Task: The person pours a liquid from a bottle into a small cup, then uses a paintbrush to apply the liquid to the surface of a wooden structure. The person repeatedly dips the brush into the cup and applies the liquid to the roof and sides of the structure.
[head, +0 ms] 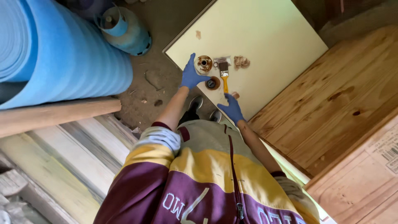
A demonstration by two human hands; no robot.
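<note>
Can: the small round can (204,64) stands open on the pale board (269,37), near the board's left corner. It looks like stiff metal with a stained, probably sticky rim; judge it light but easy to tip, so take it around the side wall, not by the rim.
Lid: the dark lid (212,83) lies flat just below the can.
Brush: the brush (224,74) lies just right of the can, bristles away from you, yellow handle toward you. It is light and rigid; hold it at the handle.
Left hand: your left hand (191,74), in a blue glove, curls against the can's left side; I cannot tell how firmly it grips.
Right hand: your right hand (232,108), also gloved, hovers just below the handle end, fingers spread, holding nothing.
Rag: a crumpled brown rag (241,62) lies right of the brush.
</note>
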